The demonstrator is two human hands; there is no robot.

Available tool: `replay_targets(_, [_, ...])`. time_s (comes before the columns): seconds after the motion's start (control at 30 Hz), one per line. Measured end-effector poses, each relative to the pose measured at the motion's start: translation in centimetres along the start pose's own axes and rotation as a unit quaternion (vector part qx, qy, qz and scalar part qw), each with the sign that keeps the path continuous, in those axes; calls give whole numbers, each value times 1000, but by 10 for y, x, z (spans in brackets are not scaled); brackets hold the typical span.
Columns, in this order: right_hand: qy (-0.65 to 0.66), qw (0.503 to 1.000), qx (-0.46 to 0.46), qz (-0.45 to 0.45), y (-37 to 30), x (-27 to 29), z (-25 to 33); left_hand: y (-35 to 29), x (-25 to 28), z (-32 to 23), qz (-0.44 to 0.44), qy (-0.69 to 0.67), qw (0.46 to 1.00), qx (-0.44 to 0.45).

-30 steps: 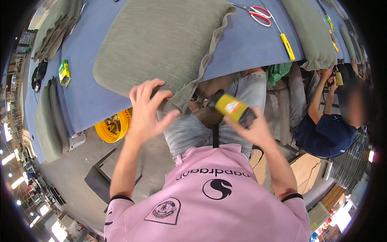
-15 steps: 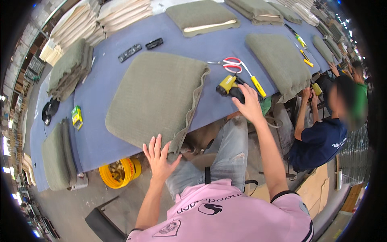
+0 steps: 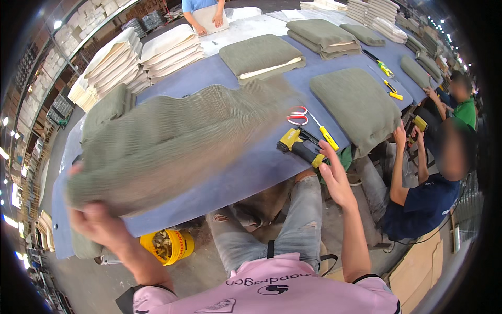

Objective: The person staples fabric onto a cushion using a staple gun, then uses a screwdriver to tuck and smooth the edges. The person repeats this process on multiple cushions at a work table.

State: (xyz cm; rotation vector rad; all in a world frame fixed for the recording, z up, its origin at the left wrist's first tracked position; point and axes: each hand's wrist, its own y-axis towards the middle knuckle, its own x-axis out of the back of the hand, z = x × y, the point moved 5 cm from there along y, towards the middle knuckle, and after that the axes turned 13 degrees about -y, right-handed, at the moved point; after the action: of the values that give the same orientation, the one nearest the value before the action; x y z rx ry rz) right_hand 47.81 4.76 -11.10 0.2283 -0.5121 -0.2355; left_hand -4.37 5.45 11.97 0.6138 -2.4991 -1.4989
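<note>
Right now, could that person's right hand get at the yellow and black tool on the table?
Probably yes: the right hand looks empty, close beside the yellow and black tool, with nothing seen between. The left hand holds the cushion clear of it.

Fairly bright, even light lays a soft sheen on the tabletop [image 3: 261, 178] between the left fingers [image 3: 97, 211] and the right fingers [image 3: 329, 152], while small lamps [image 3: 57, 24] glare far beyond the left fingers. Motion smears those left fingers and the grey-green cushion [image 3: 183, 138] beside them, yet the yellow-and-black power tool [image 3: 298, 146] just left of the right fingers looks fairly crisp. Fisheye distortion bends the shelving [image 3: 65, 44] beyond the left fingers, and black vignetting closes off the corners.
</note>
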Motion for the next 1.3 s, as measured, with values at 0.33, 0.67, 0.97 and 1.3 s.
replay_targets(0.33, [-106, 972, -168, -125, -88, 24, -51, -158, -90, 130, 133, -5, 938, 322])
replay_targets(0.67, [-309, 943, -112, -58, 66, 73, -50, -217, -114, 235, 194, -1, 904, 381])
replay_targets(0.97, [-559, 810, -165, 68, 180, 19, -184, -213, -151, 222, 271, 34, 892, 360])
replay_targets(1.3, [-579, 772, -254, 62, 185, 22, -157, -224, -109, 250, 179, 76, 873, 448])
